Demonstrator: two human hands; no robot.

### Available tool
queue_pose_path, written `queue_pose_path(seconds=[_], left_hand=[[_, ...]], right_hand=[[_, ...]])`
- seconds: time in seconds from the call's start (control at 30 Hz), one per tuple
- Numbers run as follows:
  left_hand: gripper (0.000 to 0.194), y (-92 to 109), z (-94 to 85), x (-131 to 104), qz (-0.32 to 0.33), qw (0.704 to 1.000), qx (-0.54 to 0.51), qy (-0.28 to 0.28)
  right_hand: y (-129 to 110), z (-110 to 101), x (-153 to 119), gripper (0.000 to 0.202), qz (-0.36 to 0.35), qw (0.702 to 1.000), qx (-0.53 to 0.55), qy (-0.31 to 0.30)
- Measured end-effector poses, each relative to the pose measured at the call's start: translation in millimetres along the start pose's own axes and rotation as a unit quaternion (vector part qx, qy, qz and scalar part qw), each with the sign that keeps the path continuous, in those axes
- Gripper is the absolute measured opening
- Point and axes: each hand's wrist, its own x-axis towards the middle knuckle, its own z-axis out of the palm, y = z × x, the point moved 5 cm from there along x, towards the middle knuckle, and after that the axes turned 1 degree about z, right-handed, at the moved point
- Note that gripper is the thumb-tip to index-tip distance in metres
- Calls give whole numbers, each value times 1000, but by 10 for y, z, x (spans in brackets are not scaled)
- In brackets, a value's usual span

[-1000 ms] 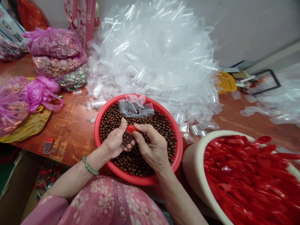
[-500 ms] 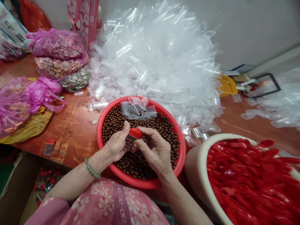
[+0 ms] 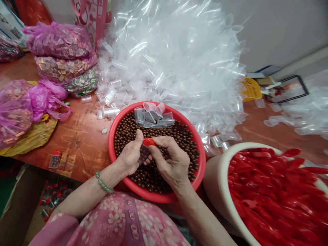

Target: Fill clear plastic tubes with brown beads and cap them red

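Container aslant, red cap uppermost

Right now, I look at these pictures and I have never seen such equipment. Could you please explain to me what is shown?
There is no robot here: two bare hands work, seen from one camera on the person's head, looking forward and down. The left hand holds a small clear container with dark contents; the right fingers pinch its red cap. Below is a red basin of brown beads, with empty clear tubes on top. On the table lie a big heap of clear pieces and filled pink bags. At right, a pale tub holds red pieces.
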Motion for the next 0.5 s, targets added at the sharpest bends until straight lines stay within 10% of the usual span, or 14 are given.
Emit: queue_pose_path(seconds=[0.13,0.5], left_hand=[[71,-1,-22,-3,-18,1000,-19,-12],[75,-4,20,7,-24,996,-32,-84]], right_hand=[[-162,16,28,47,-175,960,-202,-86],[-281,58,30,68,-228,901,-330,-167]])
